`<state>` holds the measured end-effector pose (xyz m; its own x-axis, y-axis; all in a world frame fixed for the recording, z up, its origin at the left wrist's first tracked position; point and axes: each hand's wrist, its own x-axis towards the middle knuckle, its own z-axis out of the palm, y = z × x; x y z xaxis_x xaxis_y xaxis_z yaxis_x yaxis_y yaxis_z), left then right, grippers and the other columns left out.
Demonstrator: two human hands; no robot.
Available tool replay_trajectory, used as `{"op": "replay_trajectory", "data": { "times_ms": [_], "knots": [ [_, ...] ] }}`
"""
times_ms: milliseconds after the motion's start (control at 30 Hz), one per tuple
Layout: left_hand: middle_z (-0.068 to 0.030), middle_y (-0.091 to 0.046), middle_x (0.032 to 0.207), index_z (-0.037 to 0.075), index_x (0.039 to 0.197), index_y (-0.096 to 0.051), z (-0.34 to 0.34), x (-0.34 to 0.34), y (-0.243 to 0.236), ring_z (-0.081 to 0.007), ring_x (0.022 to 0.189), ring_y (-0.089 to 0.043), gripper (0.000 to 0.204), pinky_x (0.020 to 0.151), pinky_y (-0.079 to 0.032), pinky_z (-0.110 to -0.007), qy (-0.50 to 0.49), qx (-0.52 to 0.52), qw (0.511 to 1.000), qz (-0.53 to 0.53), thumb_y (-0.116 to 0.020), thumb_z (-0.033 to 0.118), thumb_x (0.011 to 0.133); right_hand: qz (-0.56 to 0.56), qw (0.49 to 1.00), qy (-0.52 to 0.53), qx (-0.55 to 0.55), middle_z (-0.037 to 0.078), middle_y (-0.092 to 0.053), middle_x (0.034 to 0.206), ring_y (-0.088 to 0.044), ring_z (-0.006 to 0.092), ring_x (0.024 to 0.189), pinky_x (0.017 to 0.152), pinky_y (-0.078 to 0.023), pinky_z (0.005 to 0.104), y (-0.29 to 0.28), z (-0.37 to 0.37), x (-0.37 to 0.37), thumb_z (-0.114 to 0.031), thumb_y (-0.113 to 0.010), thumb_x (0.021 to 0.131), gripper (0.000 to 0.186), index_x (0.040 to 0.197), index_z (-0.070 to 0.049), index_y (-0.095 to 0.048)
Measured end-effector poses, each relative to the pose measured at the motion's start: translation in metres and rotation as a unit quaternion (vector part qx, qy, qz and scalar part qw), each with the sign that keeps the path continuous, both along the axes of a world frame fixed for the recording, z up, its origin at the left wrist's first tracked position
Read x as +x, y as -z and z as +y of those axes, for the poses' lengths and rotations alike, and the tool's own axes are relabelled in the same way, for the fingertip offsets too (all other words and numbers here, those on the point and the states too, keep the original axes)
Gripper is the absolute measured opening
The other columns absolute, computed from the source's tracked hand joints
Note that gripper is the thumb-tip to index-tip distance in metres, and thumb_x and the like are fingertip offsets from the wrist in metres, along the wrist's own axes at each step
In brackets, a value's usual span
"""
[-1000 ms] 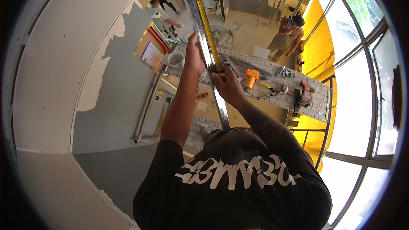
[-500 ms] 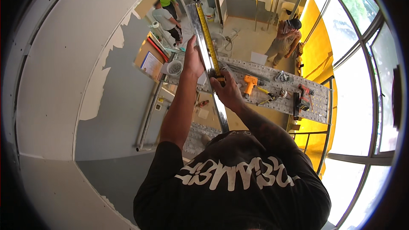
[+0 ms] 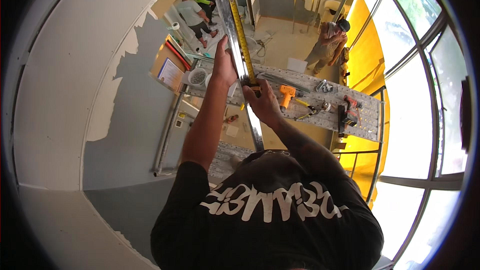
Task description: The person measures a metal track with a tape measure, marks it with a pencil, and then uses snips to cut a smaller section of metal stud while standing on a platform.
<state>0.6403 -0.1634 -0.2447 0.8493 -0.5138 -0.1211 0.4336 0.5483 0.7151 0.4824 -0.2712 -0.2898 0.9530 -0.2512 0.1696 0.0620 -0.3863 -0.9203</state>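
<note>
A long shiny metal profile (image 3: 231, 30) slants away from my chest toward the far side of the room. My left hand (image 3: 224, 69) is closed around its left side, thumb up along the metal. The yellow blade of a tape measure (image 3: 243, 42) is pulled out along the profile's right edge, reaching close to its far end. My right hand (image 3: 266, 104) grips the dark tape measure case against the metal, lower down than my left hand. Its fingers partly cover the case.
Below lies a perforated scaffold platform (image 3: 367, 120) with an orange drill (image 3: 286, 96), a red cordless tool (image 3: 351, 112), pliers and loose metal pieces. A white bucket (image 3: 196, 76) stands at its left end. Co-workers are at far left and far right. Tall windows line the right.
The view has shifted slightly, so the platform appears a little further left. Both hands keep their hold on the profile and tape measure. The co-workers at far left have changed posture.
</note>
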Motion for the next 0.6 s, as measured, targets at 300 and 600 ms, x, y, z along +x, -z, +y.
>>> {"op": "replay_trajectory", "data": {
  "times_ms": [300, 600],
  "knots": [
    [-0.0093, -0.064, 0.090, 0.006, 0.111, -0.061, -0.024, -0.018, -0.004, -0.0224, 0.079, -0.062, 0.057, 0.076, -0.051, -0.036, -0.094, 0.021, 0.995, -0.004, -0.050, 0.060, 0.096, 0.021, 1.000, 0.005, -0.006, 0.030, -0.057, 0.118, -0.056, 0.0462, 0.112, 0.096, -0.045, 0.0505, 0.003, -0.009, -0.005, -0.047, -0.063, 0.093, 0.061, 0.128, 0.001, -0.048],
    [0.0000, -0.063, 0.091, 0.013, 0.114, -0.061, -0.019, -0.012, 0.006, -0.0154, 0.081, -0.059, 0.050, 0.076, -0.049, -0.033, -0.090, 0.027, 0.996, -0.004, -0.049, 0.057, 0.096, 0.001, 1.000, -0.015, 0.017, 0.030, -0.057, 0.118, -0.058, 0.0439, 0.111, 0.095, -0.047, 0.0480, 0.004, -0.005, -0.005, -0.046, -0.064, 0.094, 0.060, 0.129, 0.000, -0.047]
  ]
}}
